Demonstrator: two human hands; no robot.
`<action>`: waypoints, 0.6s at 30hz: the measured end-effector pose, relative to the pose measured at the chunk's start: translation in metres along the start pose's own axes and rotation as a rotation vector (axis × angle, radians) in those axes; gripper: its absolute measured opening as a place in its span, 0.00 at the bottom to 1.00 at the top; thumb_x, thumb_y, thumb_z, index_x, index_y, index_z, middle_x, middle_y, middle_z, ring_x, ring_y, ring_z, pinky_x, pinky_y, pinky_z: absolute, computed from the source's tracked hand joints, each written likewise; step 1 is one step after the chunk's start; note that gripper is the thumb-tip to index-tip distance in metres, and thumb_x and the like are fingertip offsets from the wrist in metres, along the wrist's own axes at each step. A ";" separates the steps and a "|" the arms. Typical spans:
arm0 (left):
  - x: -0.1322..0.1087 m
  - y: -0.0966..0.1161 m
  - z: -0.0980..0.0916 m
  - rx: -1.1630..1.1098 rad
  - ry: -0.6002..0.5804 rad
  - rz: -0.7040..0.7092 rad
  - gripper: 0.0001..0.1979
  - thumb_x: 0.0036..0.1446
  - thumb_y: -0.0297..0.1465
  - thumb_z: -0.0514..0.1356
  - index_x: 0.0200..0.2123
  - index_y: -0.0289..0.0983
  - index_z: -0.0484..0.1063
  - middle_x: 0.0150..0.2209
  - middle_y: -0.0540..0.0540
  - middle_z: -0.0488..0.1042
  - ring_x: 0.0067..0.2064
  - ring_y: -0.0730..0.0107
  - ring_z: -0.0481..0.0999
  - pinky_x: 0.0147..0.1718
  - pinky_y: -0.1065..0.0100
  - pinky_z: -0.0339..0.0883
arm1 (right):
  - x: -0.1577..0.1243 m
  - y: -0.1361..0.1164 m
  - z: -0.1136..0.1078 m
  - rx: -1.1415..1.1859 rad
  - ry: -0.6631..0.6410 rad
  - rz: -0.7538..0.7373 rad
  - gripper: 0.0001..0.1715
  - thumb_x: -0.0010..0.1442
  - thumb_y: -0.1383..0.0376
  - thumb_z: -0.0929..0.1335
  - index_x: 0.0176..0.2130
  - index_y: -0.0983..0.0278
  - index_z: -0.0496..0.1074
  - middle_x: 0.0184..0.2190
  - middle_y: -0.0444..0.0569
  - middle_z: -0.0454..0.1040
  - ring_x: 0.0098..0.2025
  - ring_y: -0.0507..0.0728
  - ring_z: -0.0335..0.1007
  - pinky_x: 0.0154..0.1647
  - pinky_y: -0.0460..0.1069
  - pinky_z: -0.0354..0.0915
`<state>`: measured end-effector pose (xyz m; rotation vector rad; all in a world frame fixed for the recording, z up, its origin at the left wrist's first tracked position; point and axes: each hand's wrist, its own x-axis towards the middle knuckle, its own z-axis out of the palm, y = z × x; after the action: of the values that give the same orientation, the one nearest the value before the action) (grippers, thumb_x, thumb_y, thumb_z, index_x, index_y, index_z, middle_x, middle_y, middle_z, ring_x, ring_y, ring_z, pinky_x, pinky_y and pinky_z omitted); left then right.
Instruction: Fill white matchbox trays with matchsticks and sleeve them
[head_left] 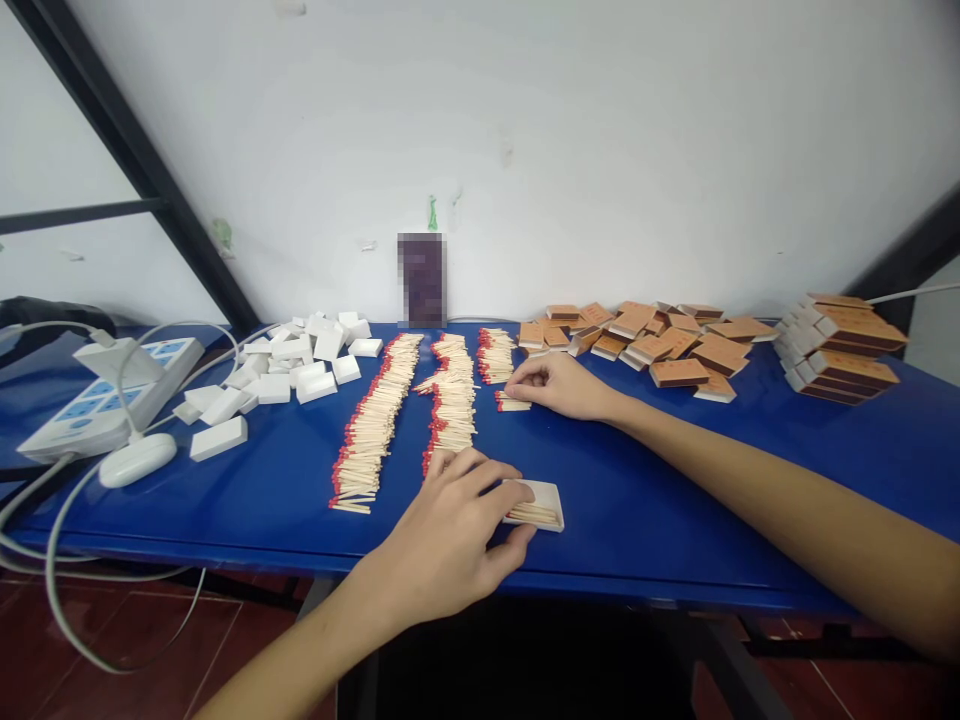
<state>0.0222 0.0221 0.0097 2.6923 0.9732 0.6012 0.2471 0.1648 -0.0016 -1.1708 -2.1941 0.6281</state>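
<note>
My left hand (465, 530) grips a small white matchbox tray (551, 493) near the table's front edge, thumb on the near side and fingers over its left end. Some matches (536, 514) lie inside it, heads to the left; the fingers hide part of them. Farther back, my right hand (559, 386) is closed in a pinch at a small bunch of matches (513, 404) on the table. Its fingers cover some of their sticks. Just behind that bunch is a short row of red-tipped matches (496, 356). Two longer match rows (379, 420) (454, 400) run to the left.
Empty white trays (292, 360) are heaped at the back left, beside a power strip (112, 395) with cables. Orange matchbox sleeves (660, 340) lie piled at the back right. Stacked matchboxes (844, 345) stand farther right on the blue table (675, 500).
</note>
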 end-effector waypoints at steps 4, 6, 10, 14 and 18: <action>0.000 0.000 0.000 0.004 0.009 0.001 0.06 0.65 0.30 0.58 0.44 0.40 0.73 0.48 0.47 0.76 0.49 0.61 0.69 0.51 0.58 0.59 | 0.000 0.001 0.000 0.020 -0.004 0.000 0.19 0.57 0.53 0.69 0.30 0.66 0.80 0.25 0.48 0.76 0.25 0.51 0.61 0.26 0.47 0.57; 0.000 0.000 0.000 0.003 0.012 0.003 0.06 0.65 0.30 0.58 0.44 0.40 0.72 0.48 0.48 0.76 0.49 0.61 0.69 0.51 0.58 0.59 | -0.001 0.000 -0.002 0.032 -0.015 -0.003 0.19 0.58 0.53 0.68 0.30 0.66 0.79 0.26 0.48 0.76 0.26 0.52 0.63 0.27 0.47 0.58; 0.000 -0.001 0.000 -0.002 0.008 0.001 0.06 0.65 0.31 0.58 0.45 0.40 0.72 0.48 0.49 0.75 0.50 0.61 0.69 0.52 0.58 0.58 | -0.004 -0.004 -0.008 -0.001 -0.084 0.000 0.19 0.59 0.53 0.68 0.31 0.65 0.79 0.27 0.47 0.75 0.27 0.52 0.63 0.29 0.48 0.59; -0.001 -0.001 0.001 -0.004 0.015 -0.016 0.08 0.64 0.31 0.59 0.46 0.40 0.71 0.48 0.49 0.76 0.50 0.62 0.69 0.53 0.58 0.58 | -0.010 -0.014 -0.016 -0.122 -0.134 -0.020 0.22 0.57 0.49 0.70 0.38 0.64 0.80 0.29 0.47 0.72 0.28 0.52 0.62 0.30 0.48 0.58; -0.002 -0.001 0.000 0.006 0.042 -0.041 0.10 0.64 0.31 0.60 0.49 0.40 0.70 0.49 0.49 0.76 0.50 0.61 0.68 0.54 0.57 0.57 | -0.013 -0.020 -0.022 -0.200 -0.214 -0.054 0.25 0.54 0.47 0.73 0.43 0.63 0.79 0.33 0.49 0.71 0.31 0.54 0.64 0.32 0.49 0.59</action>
<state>0.0209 0.0215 0.0088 2.6681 1.0397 0.6503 0.2561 0.1461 0.0241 -1.1852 -2.5088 0.5422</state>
